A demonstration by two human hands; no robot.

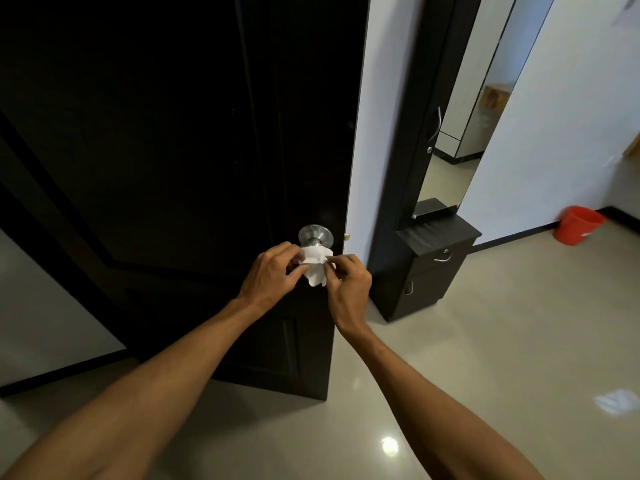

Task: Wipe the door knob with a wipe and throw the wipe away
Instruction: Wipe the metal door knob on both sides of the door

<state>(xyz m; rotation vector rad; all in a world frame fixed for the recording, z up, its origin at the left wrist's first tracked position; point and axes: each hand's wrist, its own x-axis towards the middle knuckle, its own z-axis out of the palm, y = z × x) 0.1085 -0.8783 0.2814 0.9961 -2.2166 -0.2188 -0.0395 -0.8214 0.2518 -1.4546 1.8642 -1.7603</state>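
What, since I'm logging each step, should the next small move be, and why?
Probably slide the wipe up the door knob onto its shiny neck and base, rubbing: the left hand and right hand both pinch the wipe at the knob's near end, while that metal above shows bare.

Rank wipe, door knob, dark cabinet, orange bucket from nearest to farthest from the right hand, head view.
1. wipe: pinched by the right hand, at its fingertips.
2. door knob: just above the wipe.
3. dark cabinet: off to the right.
4. orange bucket: far right, well beyond the cabinet.
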